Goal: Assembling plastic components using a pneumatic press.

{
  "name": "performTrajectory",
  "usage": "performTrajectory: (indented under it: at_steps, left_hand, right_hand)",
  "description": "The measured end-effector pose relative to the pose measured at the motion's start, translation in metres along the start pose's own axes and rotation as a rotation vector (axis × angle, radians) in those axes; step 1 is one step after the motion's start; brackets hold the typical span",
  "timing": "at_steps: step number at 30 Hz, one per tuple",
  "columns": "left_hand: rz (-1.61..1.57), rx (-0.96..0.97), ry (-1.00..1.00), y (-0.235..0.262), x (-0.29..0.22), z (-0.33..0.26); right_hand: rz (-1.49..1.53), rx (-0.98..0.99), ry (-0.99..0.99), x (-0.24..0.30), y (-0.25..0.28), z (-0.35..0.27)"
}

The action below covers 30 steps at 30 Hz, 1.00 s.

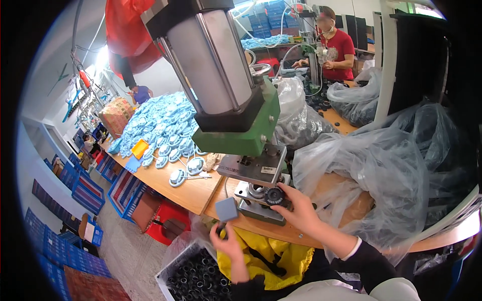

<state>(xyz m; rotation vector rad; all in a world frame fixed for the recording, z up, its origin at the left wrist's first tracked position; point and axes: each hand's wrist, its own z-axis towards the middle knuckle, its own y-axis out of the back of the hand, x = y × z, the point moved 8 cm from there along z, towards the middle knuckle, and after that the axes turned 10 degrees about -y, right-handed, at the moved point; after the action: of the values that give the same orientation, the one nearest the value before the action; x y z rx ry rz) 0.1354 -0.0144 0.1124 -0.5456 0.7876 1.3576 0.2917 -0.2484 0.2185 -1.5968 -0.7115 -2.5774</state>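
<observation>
Black round part (275, 196) sits on the base of the green press (240, 131), near the front edge of the tabletop (201, 193), with your right hand (300, 210) closing its fingers on it. Going left to right: blue crates (75, 253) line the floor, and a heap of pale blue parts (160, 128) covers the far tabletop. Below you, an open box (193, 275) holds many small black rings. Your left hand (228, 244) pinches a small dark piece just under a grey square pad (226, 208); its grip is pressed together on that piece. As I judge it, you should seat the black part flat and centred under the ram, then pull your right fingers clear of the die. On your lap lies a yellow bag (278, 263). To the right, big clear plastic bags (381, 165) slump on the tabletop; dark parts seem to fill them, though I cannot tell exactly what.
</observation>
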Motion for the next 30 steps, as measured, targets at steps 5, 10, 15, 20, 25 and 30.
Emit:
performTrajectory:
  at_steps: [5,10,15,20,25,30]
  left_hand:
    - [0.715,-0.189,0.184,0.175,0.122,-0.046]
    - [0.984,-0.05,0.179,0.186,0.14,-0.051]
    - [0.484,0.273,-0.338,0.014,0.046,0.018]
    - [0.642,0.598,-0.466,-0.113,0.035,0.058]
    - [0.785,1.017,-0.339,-0.158,0.089,0.051]
    - [0.787,0.987,-0.344,-0.159,0.079,0.054]
  right_hand:
    - [-0.049,-0.03,-0.043,0.006,-0.027,0.033]
    - [0.023,0.087,-0.104,0.0,-0.035,0.062]
    - [-0.045,-0.048,0.105,0.006,-0.03,0.033]
    - [-0.055,-0.144,-0.076,-0.02,0.031,-0.017]
    - [-0.557,0.023,-0.316,-0.156,0.085,0.01]
    - [-0.972,-0.139,-0.214,-0.202,0.09,0.072]
